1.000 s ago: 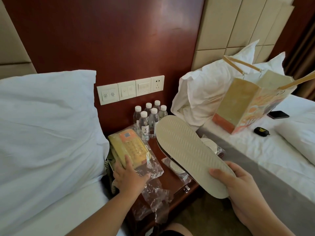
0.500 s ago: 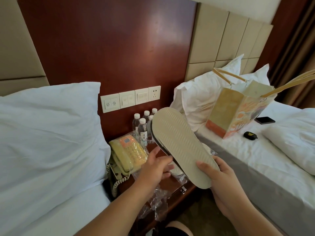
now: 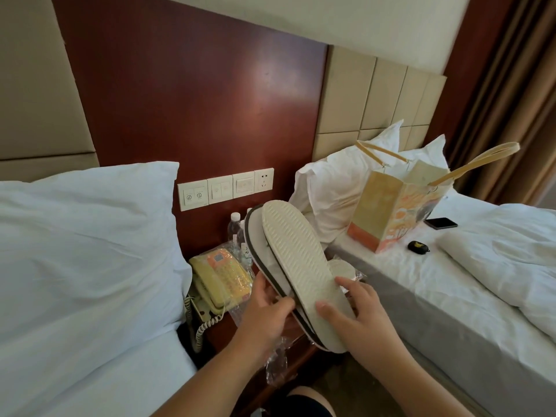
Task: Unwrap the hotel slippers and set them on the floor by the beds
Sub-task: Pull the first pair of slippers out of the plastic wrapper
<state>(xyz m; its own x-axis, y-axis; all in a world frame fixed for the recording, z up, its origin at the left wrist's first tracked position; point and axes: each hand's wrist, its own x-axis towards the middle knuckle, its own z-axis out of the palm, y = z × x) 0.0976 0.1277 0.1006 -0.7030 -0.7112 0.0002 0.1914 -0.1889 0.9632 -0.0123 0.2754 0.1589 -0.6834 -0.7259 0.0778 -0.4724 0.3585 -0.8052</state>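
We see both hands closed on the flat white ribbed-sole slippers (image 3: 296, 266) over the nightstand – left hand (image 3: 264, 311), right hand (image 3: 361, 311) – unwrapped; next we judge: separate, lower to floor.

I count two slippers (image 3: 296, 263), one on top of the other. I see two hands, my left hand (image 3: 266, 316) and my right hand (image 3: 359, 314). There are two beds, the left bed (image 3: 75, 341) and the right bed (image 3: 451, 284). I count one big pillow (image 3: 84, 236) on the left bed and two pillows (image 3: 337, 188) standing up on the right one. There is one yellow phone (image 3: 221, 275), one paper bag (image 3: 391, 212) with two handles, one black mobile phone (image 3: 440, 223) and one little black thing (image 3: 418, 246). I can see at least two water bottles (image 3: 234, 225); the slippers hide any more. The wall has four white switch plates (image 3: 225, 188).
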